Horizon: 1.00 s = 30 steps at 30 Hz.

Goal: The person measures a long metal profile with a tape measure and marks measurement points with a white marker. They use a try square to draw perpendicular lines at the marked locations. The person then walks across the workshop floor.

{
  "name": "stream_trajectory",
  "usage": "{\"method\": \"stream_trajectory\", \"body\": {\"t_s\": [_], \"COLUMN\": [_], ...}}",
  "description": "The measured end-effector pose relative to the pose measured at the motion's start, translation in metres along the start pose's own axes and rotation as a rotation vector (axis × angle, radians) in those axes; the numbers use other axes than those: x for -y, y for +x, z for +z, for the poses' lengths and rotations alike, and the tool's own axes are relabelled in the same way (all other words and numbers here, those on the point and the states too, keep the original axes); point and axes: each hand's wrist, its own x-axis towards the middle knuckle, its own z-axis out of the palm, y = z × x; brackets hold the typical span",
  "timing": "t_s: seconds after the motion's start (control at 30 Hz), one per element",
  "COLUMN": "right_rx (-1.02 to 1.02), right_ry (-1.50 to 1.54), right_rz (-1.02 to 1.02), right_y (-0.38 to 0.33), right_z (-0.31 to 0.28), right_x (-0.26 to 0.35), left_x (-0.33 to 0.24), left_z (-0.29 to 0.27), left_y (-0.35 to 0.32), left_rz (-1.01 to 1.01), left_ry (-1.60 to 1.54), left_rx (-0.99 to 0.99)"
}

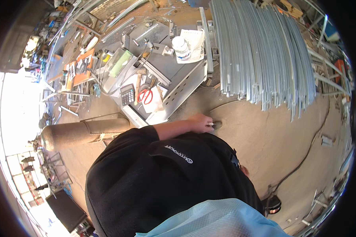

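My left forearm crosses in front of my black top, and my left hand (201,123) is closed in front of my chest. Its fingers pinch a small white stick (211,124), too small to name for sure. Past the hand is the near corner of a metal work table (180,93). On that corner lie red-handled scissors (145,96), a black calculator (127,94), a hammer (138,83) and a sheet of paper (154,103). Only a bit of skin of my right arm or hand (245,171) shows beside my top; its fingers are hidden.
A white plastic bottle (180,45) stands on papers at the table's far side. Many long metal bars (261,55) lie stacked on the right. A rusty gas cylinder (83,132) lies at the left. A dark cable (304,158) runs along the floor (273,138).
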Motion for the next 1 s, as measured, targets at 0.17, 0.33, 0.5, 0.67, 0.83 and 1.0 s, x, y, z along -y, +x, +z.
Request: {"method": "stream_trajectory", "body": {"t_s": [0.17, 0.33, 0.5, 0.67, 0.83, 1.0], "right_rx": [-0.072, -0.178, -0.137, -0.423, -0.671, -0.596], "right_ry": [0.155, 0.000, 0.154, 0.470, 0.945, 1.048], "right_rz": [-0.157, -0.272, -0.323, -0.185, 0.561, 0.709], "right_y": [0.021, 0.002, -0.015, 0.004, -0.059, -0.084], "right_z": [-0.103, -0.154, -0.205, -0.279, -0.249, -0.233], "right_x": [0.117, 0.178, 0.181, 0.073, -0.079, -0.102], "left_x": [-0.083, -0.166, -0.287, -0.440, -0.587, -0.721], "left_z": [-0.003, 0.011, 0.032, 0.059, 0.092, 0.140], "left_y": [0.095, 0.199, 0.290, 0.395, 0.478, 0.530], "left_rz": [0.088, 0.299, 0.476, 0.550, 0.410, 0.467], "left_ry": [-0.053, -0.006, -0.082, -0.249, -0.454, -0.421], "left_rx": [0.027, 0.135, 0.294, 0.487, 0.727, 0.914]}}
